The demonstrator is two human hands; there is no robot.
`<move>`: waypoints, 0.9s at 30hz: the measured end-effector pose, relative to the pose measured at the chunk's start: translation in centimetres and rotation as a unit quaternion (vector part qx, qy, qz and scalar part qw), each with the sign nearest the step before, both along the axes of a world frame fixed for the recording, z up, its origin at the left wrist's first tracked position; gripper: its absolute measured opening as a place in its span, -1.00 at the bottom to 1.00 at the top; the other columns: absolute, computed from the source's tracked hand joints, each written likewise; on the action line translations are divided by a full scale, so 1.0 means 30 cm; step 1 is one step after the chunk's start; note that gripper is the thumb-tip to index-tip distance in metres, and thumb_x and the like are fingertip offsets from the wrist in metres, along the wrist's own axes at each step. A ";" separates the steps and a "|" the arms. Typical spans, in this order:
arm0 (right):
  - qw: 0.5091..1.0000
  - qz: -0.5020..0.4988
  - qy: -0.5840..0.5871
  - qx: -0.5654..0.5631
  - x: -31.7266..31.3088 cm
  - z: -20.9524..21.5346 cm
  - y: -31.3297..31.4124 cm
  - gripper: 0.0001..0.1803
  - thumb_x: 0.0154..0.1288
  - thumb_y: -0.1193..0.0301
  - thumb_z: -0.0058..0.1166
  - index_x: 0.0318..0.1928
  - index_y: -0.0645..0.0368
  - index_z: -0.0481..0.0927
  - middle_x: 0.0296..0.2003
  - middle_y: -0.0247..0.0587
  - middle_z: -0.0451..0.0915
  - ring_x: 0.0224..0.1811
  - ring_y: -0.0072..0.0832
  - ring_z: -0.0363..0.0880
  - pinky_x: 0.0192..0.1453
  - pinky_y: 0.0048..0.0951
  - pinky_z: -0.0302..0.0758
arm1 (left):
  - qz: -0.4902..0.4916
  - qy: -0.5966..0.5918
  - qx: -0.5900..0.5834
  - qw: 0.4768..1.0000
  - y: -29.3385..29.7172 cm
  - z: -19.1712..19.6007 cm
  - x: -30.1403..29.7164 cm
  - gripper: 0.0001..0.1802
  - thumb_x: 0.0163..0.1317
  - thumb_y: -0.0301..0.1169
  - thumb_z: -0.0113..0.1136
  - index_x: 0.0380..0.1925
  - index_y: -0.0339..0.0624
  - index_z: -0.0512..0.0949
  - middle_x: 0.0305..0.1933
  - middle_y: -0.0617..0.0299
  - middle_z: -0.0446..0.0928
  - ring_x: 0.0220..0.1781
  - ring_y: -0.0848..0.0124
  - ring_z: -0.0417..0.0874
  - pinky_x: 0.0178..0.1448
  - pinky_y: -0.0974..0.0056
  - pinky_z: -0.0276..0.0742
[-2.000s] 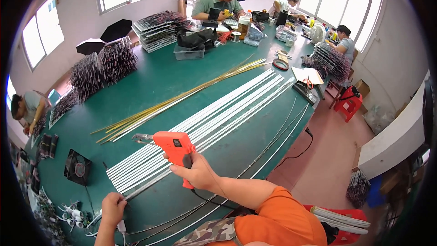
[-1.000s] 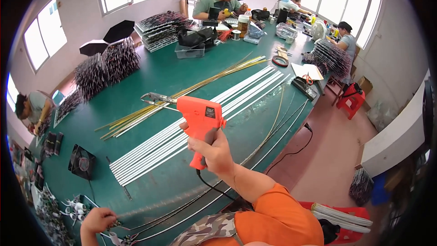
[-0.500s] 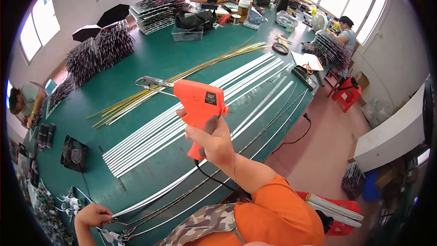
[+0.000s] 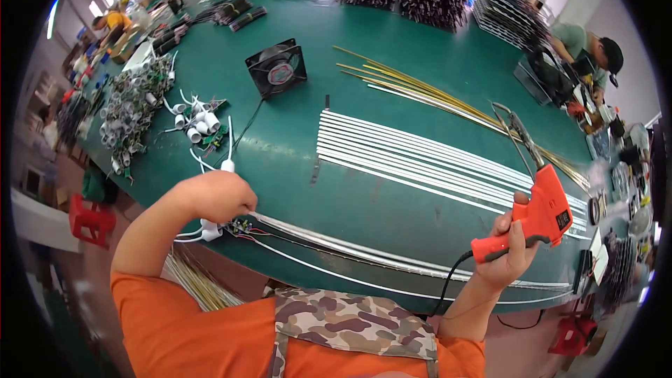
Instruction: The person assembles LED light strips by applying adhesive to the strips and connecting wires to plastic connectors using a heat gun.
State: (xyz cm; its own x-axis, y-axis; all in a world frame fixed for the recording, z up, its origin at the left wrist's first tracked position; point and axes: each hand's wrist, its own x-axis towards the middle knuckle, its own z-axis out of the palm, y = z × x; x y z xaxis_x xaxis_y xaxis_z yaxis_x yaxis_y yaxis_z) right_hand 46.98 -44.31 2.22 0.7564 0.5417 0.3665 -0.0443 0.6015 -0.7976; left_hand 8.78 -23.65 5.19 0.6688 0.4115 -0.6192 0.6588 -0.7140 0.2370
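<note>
My right hand (image 4: 509,255) is closed round the handle of an orange-red soldering gun (image 4: 549,206), its metal tip pointing up and away over the table. A black cord runs down from the handle. At the table's near edge, my left hand (image 4: 218,196) is closed with its fingertips pinched on the end of a long thin white strip (image 4: 329,241), which stretches right along the edge. Just below that hand lie a small circuit board with wires (image 4: 240,227) and a white plastic lamp base (image 4: 209,229). Whatever else the left fingertips touch is hidden.
Several white strips (image 4: 420,157) lie in a row mid-table, with yellow rods (image 4: 427,91) beyond. A black fan (image 4: 277,70) stands left of them. White lamp bases with boards (image 4: 203,122) are heaped nearby. A person (image 4: 588,52) works at the far right.
The view has swung left. The soldering gun and my right hand now appear farther right. My left hand still pinches the strip end.
</note>
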 end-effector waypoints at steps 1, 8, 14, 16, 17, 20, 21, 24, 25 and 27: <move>1.000 0.015 0.001 -0.004 -0.001 -0.005 0.017 -0.49 0.20 0.60 0.01 0.18 0.40 0.29 0.06 0.07 0.50 -0.34 -0.59 0.46 -0.31 -0.60 0.42 | 0.015 0.001 -0.004 1.000 -0.021 -0.024 -0.017 -0.87 0.14 -0.32 0.17 -0.38 -0.07 0.64 -0.32 0.05 0.59 -0.21 0.04 0.62 -0.12 0.04 0.53; 0.998 0.019 -0.022 -0.056 0.018 -0.033 0.029 -0.49 0.28 0.53 0.01 0.22 0.45 0.27 0.01 0.08 0.50 -0.38 -0.61 0.38 -0.30 -0.64 0.34 | 0.011 -0.263 0.108 0.959 0.010 -0.031 -0.071 -0.44 0.03 -0.27 0.36 0.04 -0.29 0.50 0.13 -0.04 0.47 0.19 0.01 0.45 0.23 0.08 0.40; 0.998 0.020 -0.038 -0.041 -0.007 -0.050 0.079 -0.46 0.28 0.53 0.00 0.24 0.44 0.24 0.05 0.05 0.51 -0.38 -0.63 0.37 -0.28 -0.64 0.34 | -0.101 -0.142 0.168 0.970 -0.135 -0.146 -0.082 -0.14 -0.13 -0.03 0.46 0.17 -0.22 0.42 0.14 0.06 0.41 0.30 0.14 0.36 0.42 -0.12 0.12; 0.998 0.026 -0.038 -0.053 -0.001 -0.064 0.070 -0.49 0.31 0.54 -0.02 0.24 0.45 0.25 0.11 0.08 0.47 -0.38 -0.64 0.36 -0.32 -0.61 0.32 | -0.107 -0.150 0.185 0.965 -0.138 -0.207 -0.107 -0.24 -0.09 -0.06 0.44 0.11 -0.20 0.47 0.03 0.11 0.45 0.22 0.18 0.42 0.41 -0.10 0.15; 0.998 0.029 -0.037 -0.047 -0.002 -0.071 0.066 -0.49 0.31 0.54 -0.02 0.24 0.45 0.25 0.11 0.08 0.47 -0.38 -0.64 0.36 -0.32 -0.61 0.32 | -0.127 -0.189 0.209 0.951 -0.139 -0.232 -0.122 -0.42 -0.02 -0.14 0.37 -0.01 -0.17 0.50 -0.10 0.16 0.45 0.09 0.22 0.47 0.35 -0.04 0.22; 0.997 0.036 -0.045 -0.059 0.004 -0.075 0.046 -0.48 0.30 0.54 -0.01 0.25 0.43 0.25 0.11 0.07 0.47 -0.40 -0.67 0.37 -0.33 -0.64 0.32 | -0.174 -0.250 0.240 0.922 -0.162 -0.274 -0.137 -0.69 0.06 -0.28 0.23 -0.20 -0.14 0.54 -0.31 0.23 0.44 -0.13 0.28 0.52 0.22 0.05 0.33; 0.997 0.038 -0.045 -0.055 0.005 -0.075 0.041 -0.48 0.30 0.54 -0.01 0.25 0.43 0.25 0.11 0.07 0.47 -0.40 -0.67 0.37 -0.33 -0.64 0.32 | -0.203 -0.272 0.240 0.909 -0.174 -0.278 -0.139 -0.77 0.07 -0.34 0.16 -0.26 -0.14 0.54 -0.37 0.26 0.43 -0.23 0.28 0.53 0.15 0.08 0.37; 0.997 0.022 -0.028 -0.069 -0.008 -0.059 0.044 -0.47 0.31 0.55 -0.02 0.26 0.42 0.23 0.11 0.06 0.47 -0.40 -0.68 0.37 -0.33 -0.63 0.33 | -0.188 -0.289 0.265 0.901 -0.252 -0.282 -0.121 -0.89 0.02 -0.37 0.07 -0.42 -0.07 0.43 -0.45 0.28 0.37 -0.31 0.34 0.48 -0.12 0.23 0.35; 0.997 0.024 -0.028 -0.068 -0.008 -0.061 0.049 -0.47 0.31 0.55 -0.02 0.26 0.42 0.23 0.11 0.06 0.47 -0.40 -0.68 0.37 -0.33 -0.63 0.33 | -0.173 -0.272 0.264 0.909 -0.273 -0.281 -0.120 -0.89 0.02 -0.37 0.07 -0.42 -0.08 0.43 -0.46 0.28 0.37 -0.32 0.35 0.48 -0.16 0.23 0.34; 0.997 0.021 -0.027 -0.071 -0.002 -0.069 0.058 -0.47 0.32 0.56 -0.03 0.27 0.42 0.22 0.11 0.05 0.47 -0.38 -0.67 0.38 -0.31 -0.63 0.34 | -0.156 -0.281 0.258 0.911 -0.281 -0.272 -0.119 -0.88 0.01 -0.38 0.10 -0.42 -0.08 0.44 -0.47 0.28 0.35 -0.34 0.33 0.47 -0.20 0.22 0.34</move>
